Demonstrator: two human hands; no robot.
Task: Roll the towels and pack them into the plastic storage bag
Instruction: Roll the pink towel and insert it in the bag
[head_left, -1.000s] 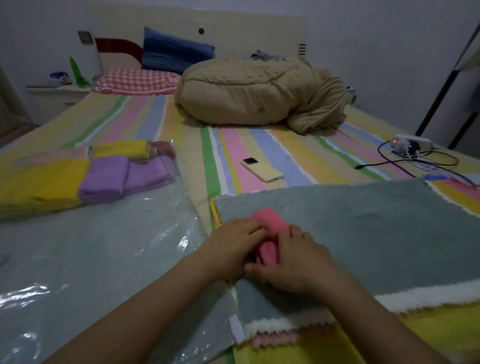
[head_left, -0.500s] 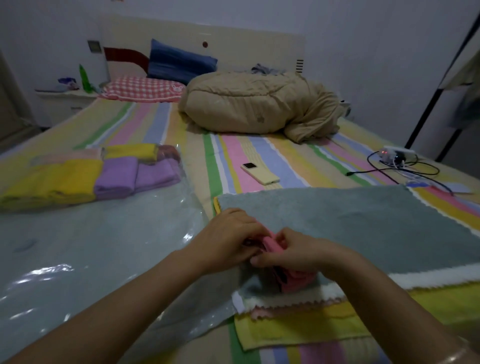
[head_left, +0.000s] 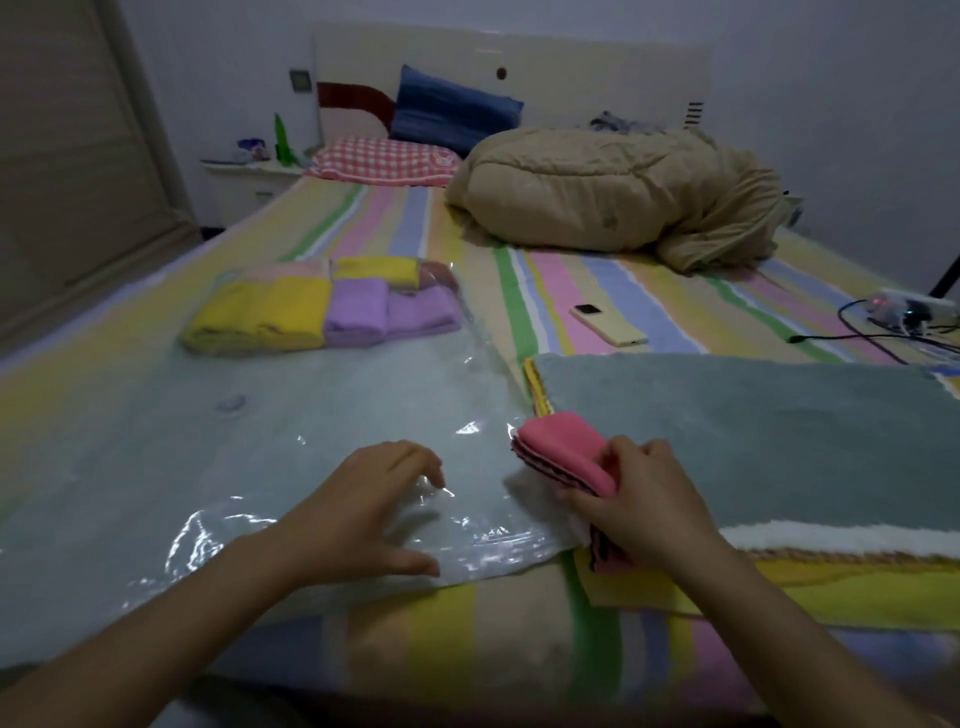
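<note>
Bed with a striped sheet (head_left: 571, 291) in pastel bands; a beige quilt (head_left: 613, 197) is heaped at 1 o'clock and a phone (head_left: 608, 325) lies on the sheet just right of centre.

Plastic storage bag (head_left: 260, 426): clear, glossy, lying flat from 9 o'clock to the near edge of the bed. Rolled towels (head_left: 322, 306), yellow, purple and pale pink, sit side by side inside its far end at 10 o'clock.

Pink towel (head_left: 563, 449): a compact, layered bundle with dark-edged folds showing at its end, at 4 o'clock. It is just beside the right edge of the bag and over the near left corner of a flat grey towel (head_left: 753, 436).

Right hand (head_left: 644, 499): fingers and thumb curled round the pink towel, gripping it.

Left hand (head_left: 363, 509): at 7 o'clock, fingers spread and loosely bent, tips on the bag film, enclosing nothing.
</note>
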